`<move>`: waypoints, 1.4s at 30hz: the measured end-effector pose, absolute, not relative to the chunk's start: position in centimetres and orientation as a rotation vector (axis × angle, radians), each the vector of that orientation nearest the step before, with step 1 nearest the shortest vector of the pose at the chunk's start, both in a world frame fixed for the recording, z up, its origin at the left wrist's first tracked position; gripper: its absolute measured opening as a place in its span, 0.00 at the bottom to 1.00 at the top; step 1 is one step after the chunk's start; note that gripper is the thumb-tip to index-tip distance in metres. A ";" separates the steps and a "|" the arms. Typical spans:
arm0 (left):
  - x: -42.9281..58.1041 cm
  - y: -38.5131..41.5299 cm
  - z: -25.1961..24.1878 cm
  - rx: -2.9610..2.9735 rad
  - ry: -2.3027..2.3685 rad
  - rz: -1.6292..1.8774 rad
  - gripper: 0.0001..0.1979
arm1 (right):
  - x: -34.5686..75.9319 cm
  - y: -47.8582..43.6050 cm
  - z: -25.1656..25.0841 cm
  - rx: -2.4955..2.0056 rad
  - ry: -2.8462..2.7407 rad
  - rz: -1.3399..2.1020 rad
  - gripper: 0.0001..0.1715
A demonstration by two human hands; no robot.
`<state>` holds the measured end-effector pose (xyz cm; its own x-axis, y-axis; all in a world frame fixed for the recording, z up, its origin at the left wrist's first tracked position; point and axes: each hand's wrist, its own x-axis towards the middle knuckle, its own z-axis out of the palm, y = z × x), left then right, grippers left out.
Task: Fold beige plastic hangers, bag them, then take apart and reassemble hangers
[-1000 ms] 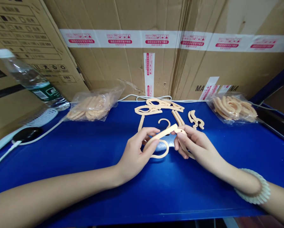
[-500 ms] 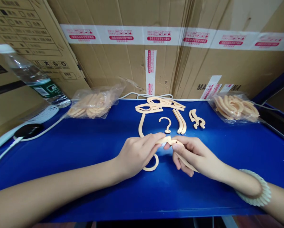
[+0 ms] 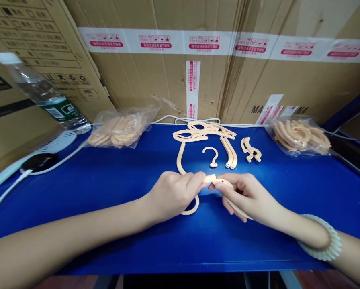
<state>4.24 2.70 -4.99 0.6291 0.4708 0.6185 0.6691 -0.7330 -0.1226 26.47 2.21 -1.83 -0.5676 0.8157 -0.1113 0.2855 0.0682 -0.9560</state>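
Observation:
My left hand [image 3: 174,194] pinches one end of a long curved peach plastic piece [image 3: 180,160] that loops under my fingers on the blue table [image 3: 113,188]. My right hand [image 3: 244,194] pinches a second curved peach strip [image 3: 220,182], its tip touching the first piece between my thumbs. Just beyond my hands lie a small question-mark-shaped hook [image 3: 211,154], two thin curved strips [image 3: 230,152], a pair of wavy pieces [image 3: 250,149] and a stack of larger loop-shaped parts [image 3: 202,131].
Clear bags of peach parts sit at back left [image 3: 119,129] and back right [image 3: 300,135]. A water bottle [image 3: 44,96] leans at far left beside a white device [image 3: 26,160] with a cable. Taped cardboard boxes [image 3: 198,64] wall off the back. A white bracelet [image 3: 326,245] rings my right wrist.
Both hands lowered the joined peach pieces nearer to me and closed tighter on them. The loop once held open by my left hand now lies mostly under it, uncovering the small hook.

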 end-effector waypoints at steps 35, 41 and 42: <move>4.8 2.2 -4.1 -3.024 -1.984 -2.081 0.18 | 36.9 12.3 0.5 -1.008 -2.406 -0.112 0.15; 4.9 2.0 -3.8 -2.870 -1.959 -2.239 0.13 | 37.2 13.2 -1.2 -1.004 -2.618 -0.053 0.23; 5.0 2.0 -3.7 -2.845 -1.968 -2.272 0.13 | 37.4 13.4 -1.3 -0.994 -2.638 -0.055 0.25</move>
